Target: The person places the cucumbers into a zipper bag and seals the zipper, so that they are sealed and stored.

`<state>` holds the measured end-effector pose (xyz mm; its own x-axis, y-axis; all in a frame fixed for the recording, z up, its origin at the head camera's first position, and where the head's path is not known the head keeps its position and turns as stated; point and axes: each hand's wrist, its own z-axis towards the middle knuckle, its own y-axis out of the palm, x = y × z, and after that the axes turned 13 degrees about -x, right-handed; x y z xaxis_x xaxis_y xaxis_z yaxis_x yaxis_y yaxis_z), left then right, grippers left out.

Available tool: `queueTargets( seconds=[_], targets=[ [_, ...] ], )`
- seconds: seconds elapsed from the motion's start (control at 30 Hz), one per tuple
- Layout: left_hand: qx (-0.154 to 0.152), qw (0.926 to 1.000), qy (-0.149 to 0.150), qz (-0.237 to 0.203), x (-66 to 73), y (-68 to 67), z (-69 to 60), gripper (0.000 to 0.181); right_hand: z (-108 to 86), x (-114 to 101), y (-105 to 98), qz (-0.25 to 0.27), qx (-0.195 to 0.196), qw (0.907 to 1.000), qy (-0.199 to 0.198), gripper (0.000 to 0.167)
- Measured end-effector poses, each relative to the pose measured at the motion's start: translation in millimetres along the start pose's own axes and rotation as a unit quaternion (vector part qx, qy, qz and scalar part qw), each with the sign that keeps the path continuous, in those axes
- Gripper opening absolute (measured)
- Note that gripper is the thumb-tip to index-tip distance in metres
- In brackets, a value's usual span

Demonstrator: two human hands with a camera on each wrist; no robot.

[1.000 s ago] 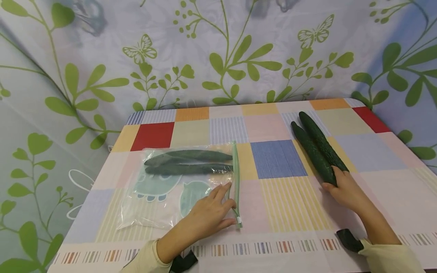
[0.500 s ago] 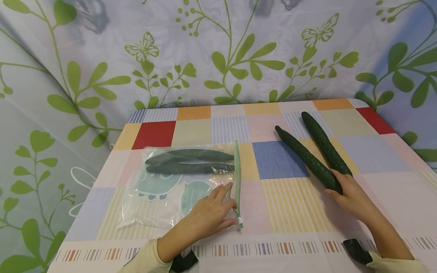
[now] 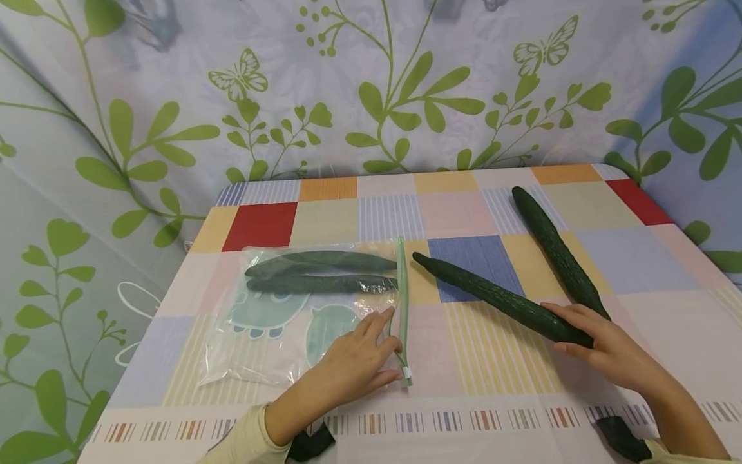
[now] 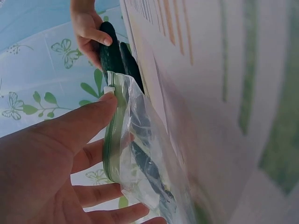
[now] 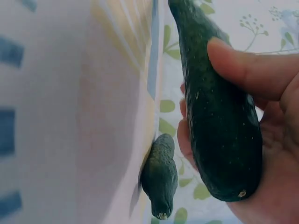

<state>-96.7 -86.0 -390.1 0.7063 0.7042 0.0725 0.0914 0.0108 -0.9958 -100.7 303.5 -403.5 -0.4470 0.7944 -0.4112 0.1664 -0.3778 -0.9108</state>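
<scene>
My right hand [image 3: 605,348] grips one end of a long dark green cucumber [image 3: 493,295], whose thin tip points left towards the mouth of a clear zip bag [image 3: 226,364]. In the right wrist view, thumb and fingers wrap the held cucumber [image 5: 219,126], raised off the cloth. Beyond that hand lies another cucumber [image 3: 556,251] on the table. Two cucumbers [image 3: 321,284] are inside the bag, side by side. Relaxed and spread, my left hand [image 3: 355,361] rests at the bag's green-edged mouth. Its thumb touches near the white slider [image 4: 109,89].
A patchwork-patterned cloth [image 3: 481,380] covers the table. Behind it hangs a curtain [image 3: 324,77] with green leaves and butterflies. Black straps [image 3: 313,444] show at both wrists. A white cord-like loop [image 3: 124,322] is at the left.
My right hand has parted one cucumber from the other and swung its tip left to near the bag's mouth. The other cucumber stays on the cloth. My left hand has stayed put.
</scene>
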Motion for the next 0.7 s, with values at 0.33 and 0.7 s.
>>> queueTargets(
  seconds=[0.33, 0.7],
  targets=[
    [-0.008, 1.0, -0.002, -0.003, -0.6, 1.0, 0.0, 0.031, 4.2, -9, -2, -0.013, -0.012, 0.9963, -0.084, 0.068],
    [-0.012, 0.9999, 0.006, -0.006, -2.1, 1.9, -0.7, 0.029, 19.4, -3, -22, -0.014, -0.032, 0.9903, -0.135, 0.067]
  ],
)
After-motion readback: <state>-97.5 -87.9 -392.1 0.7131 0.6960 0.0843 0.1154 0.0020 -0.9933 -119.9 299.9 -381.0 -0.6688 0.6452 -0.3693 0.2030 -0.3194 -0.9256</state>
